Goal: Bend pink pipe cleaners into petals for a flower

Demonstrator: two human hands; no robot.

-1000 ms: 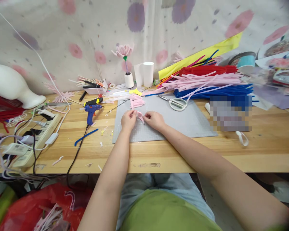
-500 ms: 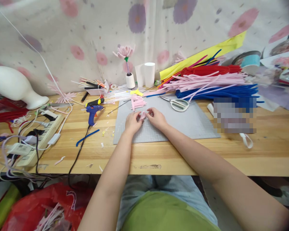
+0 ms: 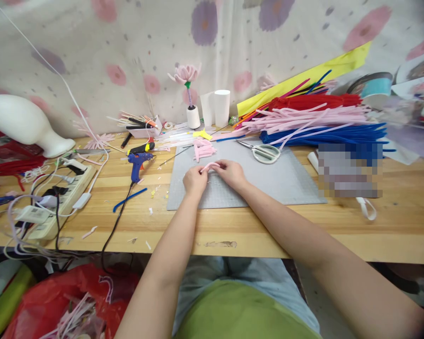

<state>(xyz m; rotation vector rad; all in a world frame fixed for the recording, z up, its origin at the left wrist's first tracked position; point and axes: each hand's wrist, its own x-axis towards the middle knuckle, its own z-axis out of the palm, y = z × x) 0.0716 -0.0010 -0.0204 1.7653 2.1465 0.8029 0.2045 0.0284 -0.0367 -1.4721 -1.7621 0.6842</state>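
Note:
A short pink pipe cleaner (image 3: 210, 165) arches between my two hands, over the grey cutting mat (image 3: 275, 183). My left hand (image 3: 195, 180) pinches one end of it, and my right hand (image 3: 231, 173) grips the other. Just behind my hands lies a small pile of cut pink pipe cleaner pieces (image 3: 205, 149). Scissors with pale handles (image 3: 265, 153) rest at the mat's back edge, their blades pointing left.
To the left are a blue glue gun (image 3: 137, 165), a blue pipe cleaner (image 3: 130, 199) and a power strip (image 3: 61, 202) with tangled cables. Pink pipe cleaners (image 3: 304, 117) lie bundled at the back right. A pink flower (image 3: 186, 75) stands in a white holder (image 3: 192, 117).
The pink piece was bunched up between my fingertips; now it is stretched into an arch from hand to hand. The whole view has shifted slightly.

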